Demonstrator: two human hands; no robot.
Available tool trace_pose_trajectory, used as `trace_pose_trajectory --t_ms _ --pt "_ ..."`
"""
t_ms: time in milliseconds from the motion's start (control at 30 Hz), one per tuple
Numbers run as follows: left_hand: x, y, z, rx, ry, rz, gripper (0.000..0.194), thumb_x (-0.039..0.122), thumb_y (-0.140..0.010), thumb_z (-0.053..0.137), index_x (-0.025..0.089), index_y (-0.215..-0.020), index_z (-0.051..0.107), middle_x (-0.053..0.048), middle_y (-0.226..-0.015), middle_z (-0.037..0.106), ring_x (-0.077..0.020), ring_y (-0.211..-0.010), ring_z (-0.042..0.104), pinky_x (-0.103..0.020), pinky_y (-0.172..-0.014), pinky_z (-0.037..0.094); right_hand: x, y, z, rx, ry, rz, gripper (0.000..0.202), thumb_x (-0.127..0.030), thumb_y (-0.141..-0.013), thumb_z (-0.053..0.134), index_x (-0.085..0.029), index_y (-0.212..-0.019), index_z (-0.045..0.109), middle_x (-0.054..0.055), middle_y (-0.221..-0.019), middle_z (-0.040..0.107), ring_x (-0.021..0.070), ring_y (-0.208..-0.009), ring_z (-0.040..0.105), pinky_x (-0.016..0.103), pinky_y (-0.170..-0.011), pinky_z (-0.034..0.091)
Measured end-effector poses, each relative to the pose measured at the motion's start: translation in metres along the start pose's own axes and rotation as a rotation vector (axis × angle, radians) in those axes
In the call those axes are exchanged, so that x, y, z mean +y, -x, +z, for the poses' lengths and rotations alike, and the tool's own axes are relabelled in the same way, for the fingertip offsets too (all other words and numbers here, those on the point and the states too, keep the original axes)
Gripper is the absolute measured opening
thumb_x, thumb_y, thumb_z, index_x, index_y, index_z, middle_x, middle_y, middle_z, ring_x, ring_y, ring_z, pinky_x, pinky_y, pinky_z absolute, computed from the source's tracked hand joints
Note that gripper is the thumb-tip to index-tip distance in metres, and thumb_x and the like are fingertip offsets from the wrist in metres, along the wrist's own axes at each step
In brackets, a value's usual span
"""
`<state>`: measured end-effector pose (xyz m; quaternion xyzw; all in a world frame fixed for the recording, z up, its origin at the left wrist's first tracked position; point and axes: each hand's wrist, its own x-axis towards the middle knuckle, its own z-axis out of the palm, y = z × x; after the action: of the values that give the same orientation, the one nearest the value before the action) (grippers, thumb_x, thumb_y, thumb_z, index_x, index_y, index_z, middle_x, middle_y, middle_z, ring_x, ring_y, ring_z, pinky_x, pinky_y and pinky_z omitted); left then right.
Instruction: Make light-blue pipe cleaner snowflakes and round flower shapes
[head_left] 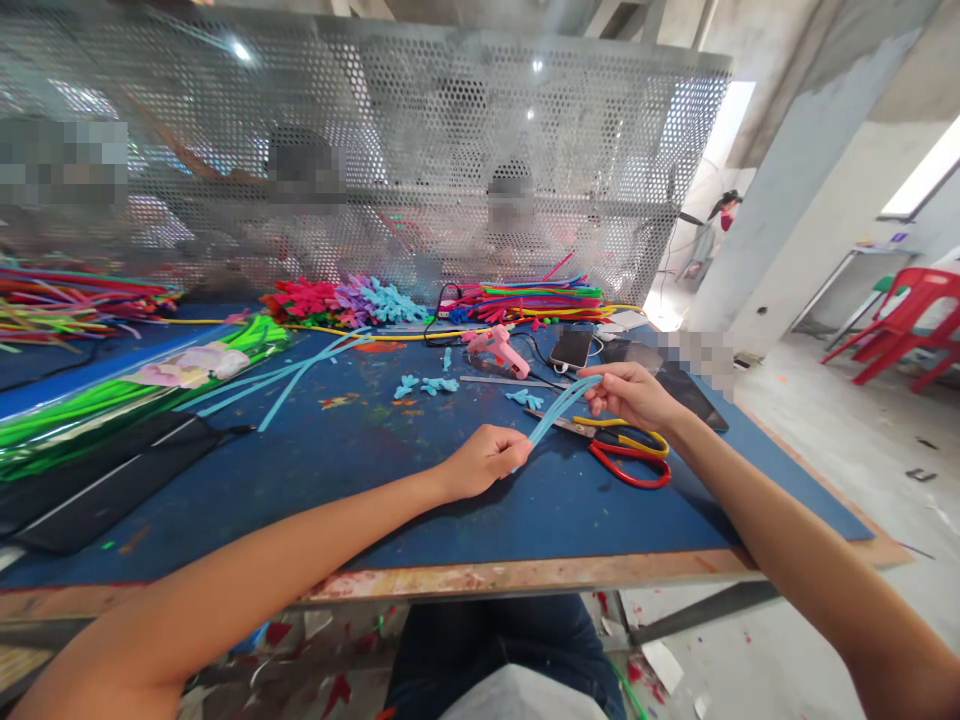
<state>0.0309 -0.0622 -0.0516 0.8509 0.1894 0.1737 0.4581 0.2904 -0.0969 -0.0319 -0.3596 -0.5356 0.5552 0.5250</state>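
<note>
Blue stems (pixel 564 407) in both hands (pixel 484 463) (pixel 634 393) — green stems (pixel 64 428) inside clear bag (pixel 154 408).

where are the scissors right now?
Head view, right of centre: the scissors lie on the blue tabletop just below the right hand, blades passing behind the held light-blue pipe cleaners.

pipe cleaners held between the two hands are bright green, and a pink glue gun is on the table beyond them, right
Not the colour: the head view shows the pipe cleaners held between the left hand and the right hand are light blue, not bright green. The pink glue gun is on the table beyond them.
</note>
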Motion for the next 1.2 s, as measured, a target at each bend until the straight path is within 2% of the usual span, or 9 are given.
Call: trace_pose_trajectory --t_ms 233,367,433,600,867,1200 --pt "0.004 0.001 0.000 -0.114 -0.056 0.057 0.041 0.038 -0.086 0.033 0.015 -0.052 0.039 0.003 -0.052 0.040 -0.0077 -0.050 0.037 -0.021 -0.052 0.029 0.002 0.001 0.014 -0.032 -0.073 0.007 0.028 -0.037 -0.069 0.069 -0.019 -0.090 0.069 0.000 -0.063 0.061 0.0075 -0.053 0.051 0.024 -0.054 0.044" --pt "0.007 0.001 0.000 -0.126 -0.098 0.066 0.040 0.034 -0.085 0.033 0.015 -0.051 0.038 0.003 -0.052 0.041 -0.0075 -0.050 0.037 -0.021 -0.052 0.029 0.002 0.001 0.023 0.040 -0.018 -0.043 0.026 -0.037 -0.069 0.069 -0.019 -0.087 0.069 0.004 -0.086 0.066 0.0084 -0.062 0.055 0.023 -0.059 0.045" --pt "0.008 0.001 0.000 -0.131 -0.119 0.072 0.039 0.033 -0.085 0.033 0.015 -0.051 0.038 0.003 -0.052 0.040 -0.0074 -0.050 0.037 -0.021 -0.052 0.029 0.003 0.000 0.027 0.031 -0.011 -0.034 0.028 -0.039 -0.071 0.067 -0.018 -0.090 0.068 0.007 -0.095 0.066 0.0098 -0.066 0.057 0.024 -0.059 0.046" --pt "0.010 0.002 -0.001 -0.151 -0.143 0.084 0.039 0.032 -0.085 0.033 0.015 -0.051 0.038 0.002 -0.054 0.040 -0.0073 -0.051 0.037 -0.021 -0.052 0.028 0.008 0.000 0.032 0.003 -0.062 0.004 0.028 -0.038 -0.073 0.065 -0.017 -0.091 0.067 0.008 -0.084 0.069 0.0104 -0.061 0.060 0.021 -0.052 0.043" --pt "0.011 0.001 0.000 -0.168 -0.176 0.123 0.039 0.032 -0.085 0.033 0.015 -0.050 0.036 0.003 -0.055 0.038 -0.0073 -0.052 0.033 -0.021 -0.053 0.028 0.015 -0.001 0.035 -0.042 -0.011 0.081 0.029 -0.035 -0.072 0.067 -0.014 -0.091 0.066 0.010 -0.085 0.070 0.0124 -0.061 0.063 0.021 -0.049 0.048" --pt "0.009 0.000 -0.001 -0.138 -0.136 0.105 0.039 0.030 -0.086 0.034 0.015 -0.050 0.039 0.003 -0.054 0.040 -0.0074 -0.052 0.038 -0.021 -0.053 0.029 0.016 -0.002 0.038 0.095 -0.136 0.008 0.021 -0.029 -0.064 0.074 -0.015 -0.077 0.067 0.004 -0.069 0.069 0.0075 -0.050 0.059 0.017 -0.047 0.048"
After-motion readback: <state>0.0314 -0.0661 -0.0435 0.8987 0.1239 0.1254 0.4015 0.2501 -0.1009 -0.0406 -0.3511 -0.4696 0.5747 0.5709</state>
